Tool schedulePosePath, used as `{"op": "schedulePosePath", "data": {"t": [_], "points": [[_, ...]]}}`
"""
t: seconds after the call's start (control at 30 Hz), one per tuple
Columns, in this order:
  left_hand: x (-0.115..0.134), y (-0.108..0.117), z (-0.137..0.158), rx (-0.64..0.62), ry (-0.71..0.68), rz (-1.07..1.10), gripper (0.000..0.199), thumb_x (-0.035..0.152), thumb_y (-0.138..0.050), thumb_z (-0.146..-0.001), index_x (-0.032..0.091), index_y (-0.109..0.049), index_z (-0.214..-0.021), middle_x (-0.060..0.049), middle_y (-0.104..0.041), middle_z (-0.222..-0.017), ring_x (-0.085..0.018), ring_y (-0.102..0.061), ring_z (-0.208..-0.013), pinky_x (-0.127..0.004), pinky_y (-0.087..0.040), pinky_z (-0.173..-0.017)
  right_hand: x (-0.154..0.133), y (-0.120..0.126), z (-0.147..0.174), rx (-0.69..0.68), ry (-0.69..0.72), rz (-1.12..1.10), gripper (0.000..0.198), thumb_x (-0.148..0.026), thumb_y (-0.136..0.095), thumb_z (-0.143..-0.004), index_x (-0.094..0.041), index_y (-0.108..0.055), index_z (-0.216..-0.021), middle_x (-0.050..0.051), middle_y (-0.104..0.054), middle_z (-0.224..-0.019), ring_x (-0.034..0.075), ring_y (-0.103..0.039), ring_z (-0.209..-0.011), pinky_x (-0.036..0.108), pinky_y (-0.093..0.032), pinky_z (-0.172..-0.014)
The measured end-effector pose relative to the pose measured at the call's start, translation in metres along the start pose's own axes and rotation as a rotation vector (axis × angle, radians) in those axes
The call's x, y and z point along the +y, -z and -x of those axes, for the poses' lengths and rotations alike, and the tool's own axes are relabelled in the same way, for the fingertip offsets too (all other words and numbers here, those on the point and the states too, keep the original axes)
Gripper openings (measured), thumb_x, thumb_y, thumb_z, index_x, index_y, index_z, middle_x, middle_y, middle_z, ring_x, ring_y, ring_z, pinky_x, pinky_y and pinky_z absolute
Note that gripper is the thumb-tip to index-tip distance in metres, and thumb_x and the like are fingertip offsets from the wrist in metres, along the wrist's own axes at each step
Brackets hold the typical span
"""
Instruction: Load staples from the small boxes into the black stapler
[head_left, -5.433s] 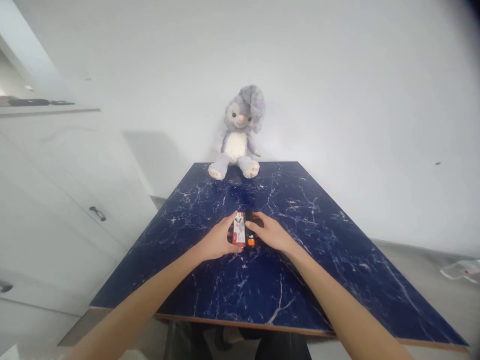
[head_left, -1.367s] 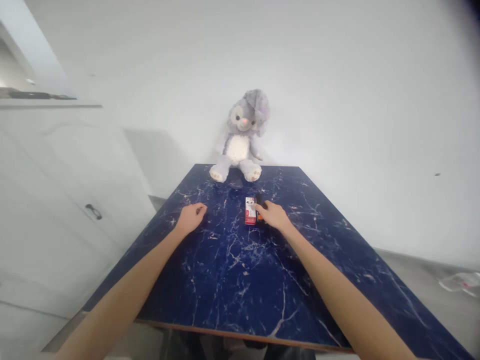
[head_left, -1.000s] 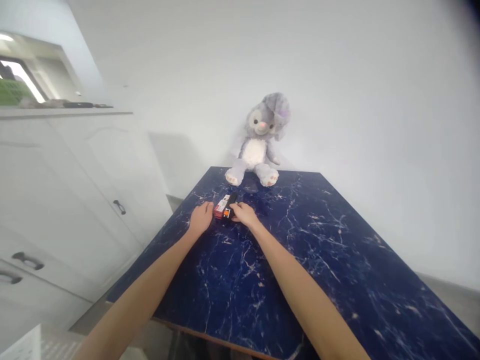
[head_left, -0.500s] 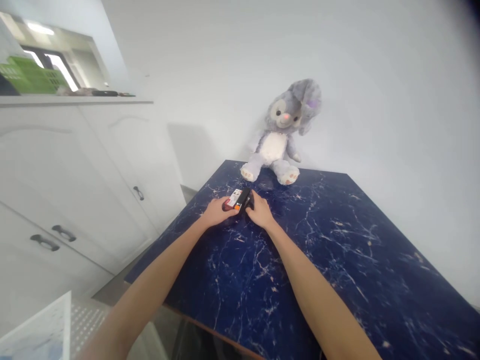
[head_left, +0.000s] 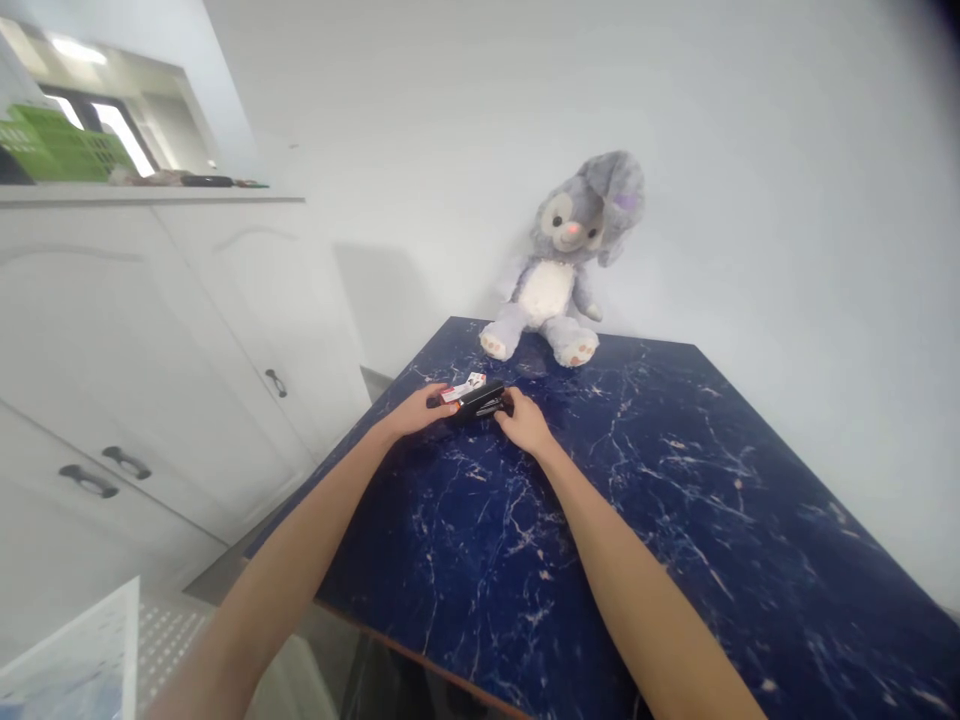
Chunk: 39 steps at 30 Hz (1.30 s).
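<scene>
A small printed box [head_left: 466, 388] rests on the blue marbled table between my hands. White and red show on its top, with a bit of orange at the left. Along its near side runs a black part [head_left: 481, 398] with pale marks; whether that is a separate thing I cannot tell. My left hand [head_left: 421, 410] grips the left end, its thumb in front and fingers behind. At the right end, my right hand [head_left: 523, 420] closes around the black part with thumb and fingers. Some of its fingertips are hidden.
A grey plush toy [head_left: 551, 285] sits at the table's [head_left: 645, 480] far edge against the wall. White cabinets [head_left: 187, 330] with dark handles stand to the left, a green basket [head_left: 56, 145] on the ledge above. A white-framed panel [head_left: 82, 650] is at lower left.
The box has turned so its black side faces me more and it lies more crosswise. My left hand has shifted left; my right hand has moved slightly right.
</scene>
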<state>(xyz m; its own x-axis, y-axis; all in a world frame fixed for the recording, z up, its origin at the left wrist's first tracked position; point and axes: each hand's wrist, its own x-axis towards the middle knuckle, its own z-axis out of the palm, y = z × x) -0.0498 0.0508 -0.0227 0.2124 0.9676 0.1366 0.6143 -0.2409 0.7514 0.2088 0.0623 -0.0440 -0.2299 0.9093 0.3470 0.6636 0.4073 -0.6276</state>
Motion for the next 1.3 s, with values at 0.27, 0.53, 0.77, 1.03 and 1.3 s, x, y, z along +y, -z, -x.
{"op": "schedulePosePath", "data": {"t": [0.27, 0.53, 0.77, 1.03, 1.3], "points": [[0.007, 0.013, -0.01, -0.084, 0.105, 0.094, 0.083, 0.052, -0.076, -0.071, 0.017, -0.05, -0.141, -0.014, -0.052, -0.145, -0.03, -0.052, -0.131, -0.041, -0.042, -0.109, 0.008, 0.014, -0.001, -0.075, 0.053, -0.03, 0.025, -0.03, -0.063, -0.084, -0.021, -0.064, -0.107, 0.004, -0.071, -0.101, 0.021, -0.066, -0.089, 0.032, -0.049, -0.083], [0.007, -0.006, 0.012, 0.248, -0.279, -0.17, 0.029, 0.039, -0.064, -0.088, 0.024, -0.071, -0.111, -0.006, -0.057, -0.138, -0.025, -0.048, -0.13, -0.045, -0.033, -0.115, 0.024, 0.031, 0.0, -0.099, 0.222, -0.033, 0.02, -0.036, -0.061, -0.087, -0.019, -0.068, -0.091, 0.003, -0.066, -0.089, 0.016, -0.06, -0.079, 0.028, -0.045, -0.078], [0.008, -0.018, 0.015, 0.375, -0.46, -0.427, 0.021, 0.04, -0.07, -0.085, 0.024, -0.074, -0.097, -0.005, -0.066, -0.117, -0.024, -0.053, -0.112, -0.044, -0.043, -0.102, 0.024, 0.026, 0.002, -0.084, 0.224, -0.018, 0.021, -0.039, -0.064, -0.087, -0.019, -0.068, -0.091, 0.003, -0.069, -0.087, 0.016, -0.061, -0.076, 0.027, -0.044, -0.073], [0.009, -0.018, 0.013, 0.341, -0.505, -0.56, 0.022, 0.042, -0.068, -0.086, 0.022, -0.073, -0.093, -0.006, -0.069, -0.102, -0.025, -0.055, -0.099, -0.042, -0.044, -0.093, 0.033, 0.03, 0.0, -0.11, 0.184, -0.035, 0.018, -0.04, -0.064, -0.086, -0.023, -0.071, -0.091, 0.001, -0.073, -0.088, 0.018, -0.065, -0.075, 0.028, -0.045, -0.073], [0.013, -0.02, 0.016, 0.271, -0.457, -0.513, 0.027, 0.043, -0.064, -0.088, 0.02, -0.069, -0.103, -0.007, -0.07, -0.106, -0.025, -0.06, -0.101, -0.04, -0.046, -0.094, 0.033, 0.034, 0.007, -0.051, 0.199, -0.035, 0.014, -0.028, -0.062, -0.086, -0.022, -0.069, -0.096, 0.003, -0.072, -0.093, 0.018, -0.065, -0.081, 0.03, -0.048, -0.079]]}}
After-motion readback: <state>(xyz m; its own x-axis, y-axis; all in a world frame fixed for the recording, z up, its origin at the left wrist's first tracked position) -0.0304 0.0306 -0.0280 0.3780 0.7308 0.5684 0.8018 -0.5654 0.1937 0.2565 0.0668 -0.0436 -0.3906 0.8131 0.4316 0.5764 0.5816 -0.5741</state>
